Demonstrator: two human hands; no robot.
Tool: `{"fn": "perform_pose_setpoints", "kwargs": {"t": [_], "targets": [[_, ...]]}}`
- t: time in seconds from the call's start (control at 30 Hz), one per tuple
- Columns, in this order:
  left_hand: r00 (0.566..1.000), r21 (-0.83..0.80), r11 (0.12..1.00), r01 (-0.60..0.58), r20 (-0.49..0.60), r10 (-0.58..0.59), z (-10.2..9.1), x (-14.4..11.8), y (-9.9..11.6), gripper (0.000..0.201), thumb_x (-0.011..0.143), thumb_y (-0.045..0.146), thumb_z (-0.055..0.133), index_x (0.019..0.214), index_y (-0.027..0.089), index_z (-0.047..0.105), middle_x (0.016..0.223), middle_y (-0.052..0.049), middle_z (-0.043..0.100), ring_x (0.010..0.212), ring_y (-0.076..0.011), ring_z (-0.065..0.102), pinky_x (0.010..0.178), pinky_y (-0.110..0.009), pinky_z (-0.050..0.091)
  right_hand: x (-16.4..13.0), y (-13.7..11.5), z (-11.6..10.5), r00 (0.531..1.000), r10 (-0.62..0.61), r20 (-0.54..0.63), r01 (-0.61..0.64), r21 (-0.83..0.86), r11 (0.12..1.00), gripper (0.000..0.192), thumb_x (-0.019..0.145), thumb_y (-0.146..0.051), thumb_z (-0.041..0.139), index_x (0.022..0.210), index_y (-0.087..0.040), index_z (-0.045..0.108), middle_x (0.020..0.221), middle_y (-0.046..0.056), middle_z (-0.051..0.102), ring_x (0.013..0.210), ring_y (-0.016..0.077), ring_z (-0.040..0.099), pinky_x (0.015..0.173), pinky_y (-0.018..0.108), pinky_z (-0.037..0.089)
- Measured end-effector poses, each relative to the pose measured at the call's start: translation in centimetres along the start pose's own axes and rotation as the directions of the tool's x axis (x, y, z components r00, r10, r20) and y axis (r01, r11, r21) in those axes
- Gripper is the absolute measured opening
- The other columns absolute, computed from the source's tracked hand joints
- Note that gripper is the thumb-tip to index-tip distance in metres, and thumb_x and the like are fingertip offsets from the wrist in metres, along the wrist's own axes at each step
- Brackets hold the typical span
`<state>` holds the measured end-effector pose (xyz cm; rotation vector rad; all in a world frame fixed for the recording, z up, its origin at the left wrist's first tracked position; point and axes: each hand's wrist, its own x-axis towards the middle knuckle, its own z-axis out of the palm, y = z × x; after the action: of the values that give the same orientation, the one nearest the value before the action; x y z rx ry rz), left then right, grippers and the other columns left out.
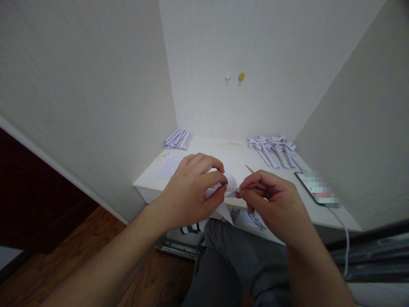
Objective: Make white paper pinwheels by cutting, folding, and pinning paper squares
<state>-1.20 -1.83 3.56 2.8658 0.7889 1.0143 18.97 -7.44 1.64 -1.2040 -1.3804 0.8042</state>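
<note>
My left hand point(201, 187) is closed, thumb and fingers pinching a folded white paper pinwheel point(224, 212) whose pointed blades stick out below and behind the fingers. A thin yellowish stick point(231, 186) spans the gap between my two hands. My right hand point(268, 196) is closed too, its fingertips pinched on a tiny whitish piece point(237, 190) at the stick's right end; its kind is too small to tell. Both hands hover over the front edge of the white table point(217, 149). White paper pieces point(168, 167) lie left of my left hand. A pointed metal tip point(249, 169) shows behind my right hand.
Rolled paper sticks point(178, 140) lie at the back left, near small pale bits point(162, 156). Several paper pinwheels on sticks point(273, 150) are piled at the back right. A phone point(316, 189) with a white cable point(347, 238) rests at right. Walls enclose the table.
</note>
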Motion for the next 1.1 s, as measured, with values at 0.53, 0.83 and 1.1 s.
{"fn": "perform_pose_setpoints", "kwargs": {"t": [0.53,0.83,1.1], "targets": [[0.986,0.119,0.991,-0.057,0.165,0.037,-0.13,0.15,0.33,0.014,0.094,0.02,0.058,0.095,0.018,0.072,0.111,-0.006,0.069,0.105,-0.0267,0.059,0.095,-0.048,0.04,-0.44,0.44,0.12,0.999,0.019,0.038,-0.011,-0.201,0.98,0.004,0.081,-0.019,0.066,0.083,-0.023,0.064,0.06,-0.004,0.062,0.052,0.0127,0.053,0.047,0.025,0.035],[0.977,0.093,0.994,-0.062,0.209,0.042,0.09,0.28,0.66,0.014,0.094,0.02,0.057,0.095,0.018,0.071,0.112,-0.006,0.069,0.105,-0.0253,0.06,0.096,-0.046,0.04,-0.23,0.8,0.43,0.997,0.02,0.077,-0.002,-0.229,0.973,0.008,0.08,-0.017,0.065,0.084,-0.024,0.064,0.065,-0.004,0.066,0.059,0.0138,0.058,0.05,0.024,0.037],[0.972,0.071,0.996,-0.061,0.23,0.043,0.46,0.29,0.73,0.01,0.092,0.018,0.059,0.097,0.017,0.068,0.114,-0.006,0.069,0.105,-0.0248,0.06,0.096,-0.044,0.041,-0.47,0.53,0.46,0.995,0.015,0.094,0.007,-0.234,0.972,0.006,0.08,-0.02,0.065,0.084,-0.024,0.063,0.061,-0.006,0.059,0.054,0.0126,0.052,0.049,0.025,0.035]]}}
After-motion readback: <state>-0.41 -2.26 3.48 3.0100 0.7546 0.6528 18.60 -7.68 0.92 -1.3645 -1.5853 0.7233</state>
